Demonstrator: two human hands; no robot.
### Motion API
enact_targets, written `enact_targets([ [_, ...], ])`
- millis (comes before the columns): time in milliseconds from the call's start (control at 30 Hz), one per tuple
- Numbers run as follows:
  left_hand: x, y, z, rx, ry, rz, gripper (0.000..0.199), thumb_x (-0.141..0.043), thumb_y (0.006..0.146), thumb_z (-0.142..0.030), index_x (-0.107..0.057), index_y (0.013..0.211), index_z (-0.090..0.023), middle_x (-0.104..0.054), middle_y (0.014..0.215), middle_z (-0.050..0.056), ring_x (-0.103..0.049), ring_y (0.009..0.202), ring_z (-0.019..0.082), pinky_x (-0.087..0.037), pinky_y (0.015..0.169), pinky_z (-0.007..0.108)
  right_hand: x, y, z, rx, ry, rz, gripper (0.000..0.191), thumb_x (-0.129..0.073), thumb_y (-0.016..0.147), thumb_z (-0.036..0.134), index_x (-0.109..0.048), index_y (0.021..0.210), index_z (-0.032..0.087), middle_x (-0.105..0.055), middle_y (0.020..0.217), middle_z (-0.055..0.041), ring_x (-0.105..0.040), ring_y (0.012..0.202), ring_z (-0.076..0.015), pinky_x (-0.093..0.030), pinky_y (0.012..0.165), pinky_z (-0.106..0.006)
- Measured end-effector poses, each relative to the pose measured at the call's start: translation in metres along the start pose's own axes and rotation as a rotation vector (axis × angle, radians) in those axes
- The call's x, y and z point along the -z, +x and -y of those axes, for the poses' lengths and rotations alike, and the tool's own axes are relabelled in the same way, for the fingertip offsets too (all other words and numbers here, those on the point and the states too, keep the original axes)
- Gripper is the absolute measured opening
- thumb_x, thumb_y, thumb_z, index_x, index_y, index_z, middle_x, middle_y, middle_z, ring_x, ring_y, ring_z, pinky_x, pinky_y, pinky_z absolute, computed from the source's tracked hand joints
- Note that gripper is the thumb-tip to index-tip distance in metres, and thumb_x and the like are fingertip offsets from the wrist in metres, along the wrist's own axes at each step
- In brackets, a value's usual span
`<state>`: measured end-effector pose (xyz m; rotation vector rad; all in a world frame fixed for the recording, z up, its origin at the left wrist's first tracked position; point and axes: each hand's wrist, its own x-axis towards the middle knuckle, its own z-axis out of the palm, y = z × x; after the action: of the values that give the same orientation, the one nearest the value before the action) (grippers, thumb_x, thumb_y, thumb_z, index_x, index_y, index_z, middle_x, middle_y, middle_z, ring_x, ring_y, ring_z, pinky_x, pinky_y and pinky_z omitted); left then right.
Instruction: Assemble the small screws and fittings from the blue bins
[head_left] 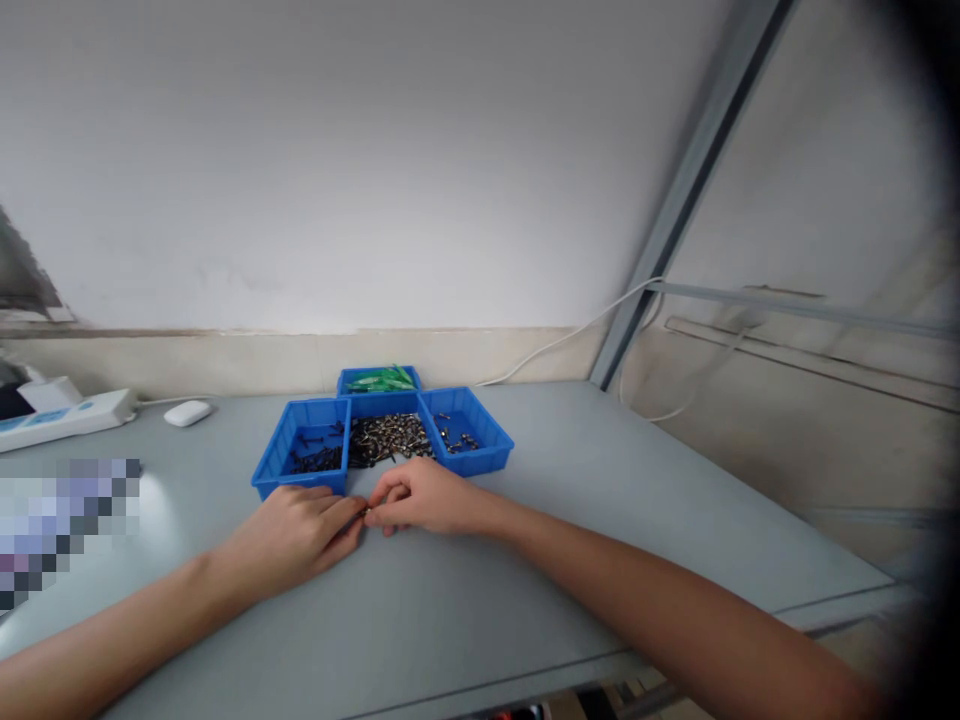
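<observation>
1 small metallic part (367, 511), pinched between the fingertips of our left hand (300, 532) and right hand (420, 496). Beyond both hands: 4 blue bins (478, 461), 3 with small hardware (394, 436), 1 with green pieces (386, 380). We judge 1 part underway, many left; finished count, we cannot tell.

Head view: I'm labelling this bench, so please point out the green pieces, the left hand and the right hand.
Green pieces (382, 380): head view, middle of the pile.
Left hand (301, 525): head view, back of the hand.
Right hand (426, 493): head view, back of the hand.
</observation>
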<state>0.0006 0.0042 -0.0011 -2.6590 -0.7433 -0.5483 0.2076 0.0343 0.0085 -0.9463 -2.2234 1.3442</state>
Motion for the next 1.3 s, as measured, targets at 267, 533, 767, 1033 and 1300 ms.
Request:
enact_targets([
  [267,0.001,0.002,-0.001,-0.001,0.003,-0.031,0.04,-0.028,0.099,-0.028,-0.058,0.075,-0.018,-0.057,0.056,-0.001,-0.057,0.048,0.014,-0.039,0.047,0.027,0.0,-0.003,0.005,-0.002,-0.178,0.002,0.031,-0.049,0.086,0.036,-0.065,0.071,0.015,-0.067,0.067,-0.0023,-0.053,0.055,-0.0092,-0.036,0.051,-0.021],
  [533,0.001,0.0,0.0,0.008,0.018,0.018,0.037,-0.029,0.099,-0.027,-0.062,0.086,-0.016,-0.059,0.059,0.0,-0.059,0.051,0.015,-0.042,0.049,0.027,-0.003,-0.001,0.004,0.003,-0.1,-0.081,0.011,-0.061,0.074,0.022,-0.066,0.082,0.015,-0.064,0.064,0.0012,-0.052,0.055,-0.0083,-0.036,0.049,-0.019],
  [767,-0.001,0.0,0.001,0.009,0.016,-0.001,0.039,-0.029,0.099,-0.028,-0.06,0.078,-0.017,-0.058,0.058,0.0,-0.058,0.051,0.014,-0.041,0.049,0.025,-0.003,-0.006,0.016,0.026,-0.252,-0.089,0.021,-0.055,0.083,0.031,-0.067,0.074,0.015,-0.065,0.064,0.0002,-0.051,0.054,-0.0085,-0.034,0.05,-0.02],
  [1033,0.001,0.0,0.0,0.008,0.012,0.027,0.038,-0.029,0.099,-0.028,-0.062,0.083,-0.016,-0.059,0.058,0.0,-0.058,0.05,0.014,-0.042,0.049,0.025,-0.004,-0.004,0.012,0.037,-0.229,-0.088,0.012,-0.057,0.08,0.022,-0.066,0.08,0.015,-0.066,0.065,0.0007,-0.053,0.055,-0.0088,-0.035,0.051,-0.019],
  [1300,0.0,0.001,0.001,0.011,0.016,0.025,0.039,-0.029,0.099,-0.029,-0.062,0.084,-0.016,-0.06,0.059,0.0,-0.059,0.051,0.015,-0.043,0.049,0.025,-0.004,-0.005,0.015,0.067,-0.319,-0.126,0.007,-0.063,0.076,0.021,-0.067,0.08,0.016,-0.064,0.063,0.0019,-0.055,0.059,-0.0104,-0.036,0.055,-0.021],
])
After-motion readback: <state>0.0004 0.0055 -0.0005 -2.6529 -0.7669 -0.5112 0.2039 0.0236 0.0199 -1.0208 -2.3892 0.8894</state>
